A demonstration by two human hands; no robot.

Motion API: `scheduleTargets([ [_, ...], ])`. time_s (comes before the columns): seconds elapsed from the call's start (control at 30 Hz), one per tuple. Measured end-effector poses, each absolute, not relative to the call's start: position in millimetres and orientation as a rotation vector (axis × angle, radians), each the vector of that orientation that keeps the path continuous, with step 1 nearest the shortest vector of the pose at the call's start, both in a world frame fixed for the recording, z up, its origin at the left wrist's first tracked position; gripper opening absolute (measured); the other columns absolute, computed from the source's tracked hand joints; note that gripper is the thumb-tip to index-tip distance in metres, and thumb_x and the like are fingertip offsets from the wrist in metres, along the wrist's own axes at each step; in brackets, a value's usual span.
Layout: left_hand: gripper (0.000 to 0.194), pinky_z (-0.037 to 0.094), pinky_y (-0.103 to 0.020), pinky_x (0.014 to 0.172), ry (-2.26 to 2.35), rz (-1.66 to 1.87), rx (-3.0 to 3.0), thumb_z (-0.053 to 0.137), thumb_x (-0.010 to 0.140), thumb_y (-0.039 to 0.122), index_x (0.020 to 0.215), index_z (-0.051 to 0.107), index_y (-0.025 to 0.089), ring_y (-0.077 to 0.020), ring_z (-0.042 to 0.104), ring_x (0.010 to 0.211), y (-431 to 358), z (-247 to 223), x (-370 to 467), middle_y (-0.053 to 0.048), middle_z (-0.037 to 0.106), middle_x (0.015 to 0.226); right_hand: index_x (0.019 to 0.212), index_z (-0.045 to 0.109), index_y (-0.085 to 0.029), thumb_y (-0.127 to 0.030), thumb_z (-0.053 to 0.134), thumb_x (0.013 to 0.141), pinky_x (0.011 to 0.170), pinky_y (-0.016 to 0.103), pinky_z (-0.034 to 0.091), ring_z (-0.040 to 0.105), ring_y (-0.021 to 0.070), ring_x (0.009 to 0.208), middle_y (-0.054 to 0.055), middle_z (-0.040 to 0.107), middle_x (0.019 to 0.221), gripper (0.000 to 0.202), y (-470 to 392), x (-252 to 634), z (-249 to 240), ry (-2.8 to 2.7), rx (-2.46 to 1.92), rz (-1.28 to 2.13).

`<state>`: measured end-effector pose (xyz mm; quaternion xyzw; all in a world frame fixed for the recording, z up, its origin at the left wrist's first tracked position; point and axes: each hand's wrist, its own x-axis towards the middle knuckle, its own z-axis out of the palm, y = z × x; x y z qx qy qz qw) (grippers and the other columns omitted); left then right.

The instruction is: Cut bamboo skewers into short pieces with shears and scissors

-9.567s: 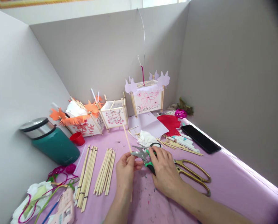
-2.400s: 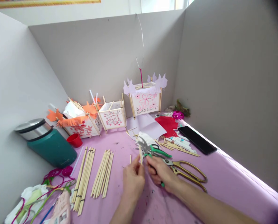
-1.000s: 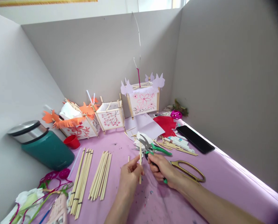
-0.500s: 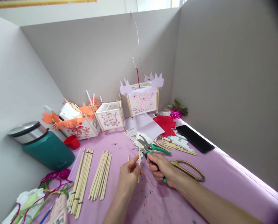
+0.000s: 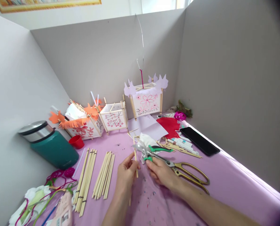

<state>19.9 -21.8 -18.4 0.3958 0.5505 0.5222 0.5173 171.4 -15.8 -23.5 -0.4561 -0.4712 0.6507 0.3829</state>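
Wooden stick (image 5: pixel 135 156) rises from the left hand (image 5: pixel 127 172), well forward of the near edge of the view and above the purple cloth (image 5: pixel 149 201). Its long axis runs almost straight up the view, the far end pointing away from the person and leaning slightly left, the near end protruding below the fingers toward the person. Thumb and fingers are pinched around it near its middle.

The right hand (image 5: pixel 161 172) is wrapped around the lower handle of the green-and-black pruning shears (image 5: pixel 146 152); their 2 handles stand spread, the upper handle reaching right. The shears lie roughly across the stick, blades pointing left, overlapping its upper half in this view; whether metal touches wood I cannot tell. The 2 hands are apart, near each other.

Just behind the shears sits crumpled white tissue (image 5: pixel 147 138). Gold-handled scissors (image 5: pixel 192 174) lie beside the right hand, loops to the right. Left of the left hand are 2 groups: loose sticks (image 5: pixel 104 175) and black-banded sticks (image 5: pixel 85 182), both lengthwise away from the person.
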Motion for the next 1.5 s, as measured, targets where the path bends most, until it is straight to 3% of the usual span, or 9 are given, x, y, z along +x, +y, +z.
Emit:
scheduleTargets([
  [0.17,0.077,0.017,-0.02,0.033,1.337,1.34,0.881,0.073,0.065,0.038,0.134,0.057,0.006,-0.0031,0.028,0.032,-17.8,-21.1,13.6,0.004,0.06,0.058,0.073,0.039,-0.023,-0.044,0.052,0.089,0.037,0.02,0.015,0.02,0.0054,0.037,-0.011,0.029,0.047,0.029,-24.6,160.5,-32.2,-1.287,-1.17,1.721],
  [0.33,0.08,0.016,-0.021,0.032,1.278,1.328,0.874,0.074,0.065,0.039,0.134,0.056,0.004,-0.0025,0.027,0.032,-20.0,-18.1,15.4,0.003,0.06,0.06,0.076,0.039,-0.024,-0.049,0.051,0.088,0.037,0.02,0.011,0.018,0.0055,0.038,-0.012,0.03,0.048,0.03,-24.1,163.5,-30.0,-1.238,-1.187,1.812],
  [0.53,0.07,0.017,-0.021,0.035,1.266,1.271,0.947,0.074,0.067,0.038,0.128,0.063,0.008,-0.0027,0.028,0.034,-27.0,-9.0,22.0,0.004,0.057,0.058,0.077,0.041,-0.023,-0.052,0.05,0.088,0.035,0.019,0.01,0.017,0.0041,0.035,-0.012,0.032,0.049,0.032,-17.2,171.3,-22.6,-1.136,-1.221,1.755],
  [0.73,0.086,0.014,-0.021,0.036,1.294,1.342,0.796,0.078,0.059,0.041,0.134,0.057,0.005,-0.0021,0.025,0.034,-25.0,-4.0,17.2,0.004,0.057,0.057,0.076,0.042,-0.022,-0.049,0.05,0.088,0.033,0.019,0.009,0.016,0.0038,0.034,-0.012,0.034,0.048,0.03,-23.3,171.8,-21.1,-1.236,-1.16,1.925],
  [1.1,0.069,0.015,-0.021,0.037,1.225,1.2,0.916,0.074,0.065,0.036,0.127,0.064,0.008,-0.0022,0.025,0.035,-30.4,-6.5,22.8,0.004,0.056,0.057,0.078,0.04,-0.023,-0.051,0.049,0.089,0.034,0.019,0.01,0.016,0.0035,0.034,-0.012,0.034,0.049,0.031,-12.8,178.7,-18.3,-1.088,-1.218,1.788],
  [1.33,0.069,0.014,-0.02,0.035,1.224,1.234,0.862,0.073,0.065,0.037,0.127,0.063,0.011,-0.0015,0.023,0.033,-28.4,-6.8,21.4,0.005,0.056,0.058,0.078,0.042,-0.023,-0.053,0.051,0.088,0.034,0.019,0.01,0.016,0.0037,0.034,-0.012,0.033,0.049,0.033,-14.2,181.5,-20.4,-1.148,-1.159,1.876],
  [1.5,0.079,0.013,-0.02,0.035,1.248,1.298,0.775,0.074,0.062,0.035,0.133,0.056,0.005,-0.0013,0.022,0.033,-25.8,-2.3,14.0,0.005,0.057,0.058,0.076,0.042,-0.023,-0.047,0.049,0.091,0.033,0.019,0.009,0.015,0.004,0.033,-0.012,0.032,0.047,0.029,-23.0,172.8,-21.2,-1.235,-1.171,1.97],
])
